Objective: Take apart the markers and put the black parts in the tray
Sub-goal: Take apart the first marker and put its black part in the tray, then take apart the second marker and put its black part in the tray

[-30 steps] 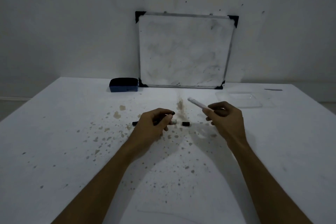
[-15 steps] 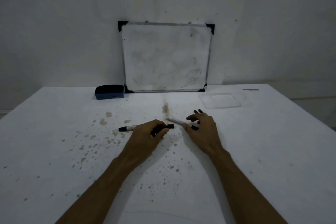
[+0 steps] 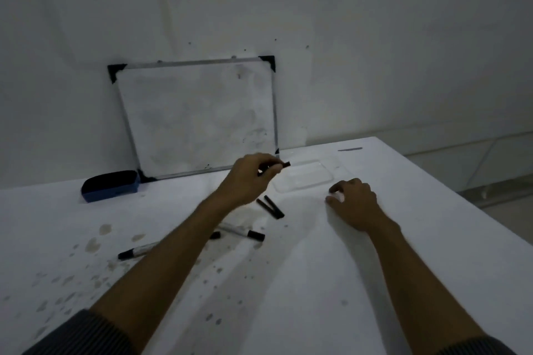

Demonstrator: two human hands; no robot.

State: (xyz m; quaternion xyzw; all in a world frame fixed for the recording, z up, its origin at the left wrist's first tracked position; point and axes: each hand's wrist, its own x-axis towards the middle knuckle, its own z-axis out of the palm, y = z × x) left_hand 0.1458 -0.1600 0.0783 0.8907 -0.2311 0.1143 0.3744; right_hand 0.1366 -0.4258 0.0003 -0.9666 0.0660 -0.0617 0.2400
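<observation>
My left hand (image 3: 250, 176) is raised above the table, shut on a small black marker part (image 3: 281, 165) that points toward the clear plastic tray (image 3: 326, 180) just to its right. My right hand (image 3: 353, 197) rests palm down on the table by the tray's near right corner, fingers curled and spread, holding nothing. Two black parts (image 3: 271, 207) lie crossed in a V on the table below my left hand. One marker with a silver barrel (image 3: 240, 230) lies nearer me, and another marker (image 3: 135, 251) lies left of my left forearm, partly hidden by it.
A small whiteboard (image 3: 199, 118) leans on the wall at the back. A blue eraser (image 3: 111, 185) sits left of it. The white table (image 3: 288, 282) is speckled with stains on the left; its right edge runs diagonally at the far right.
My left hand lifted off the markers and rose toward the tray with a black part in its fingers. My right hand moved right and settled beside the tray. The camera swung right.
</observation>
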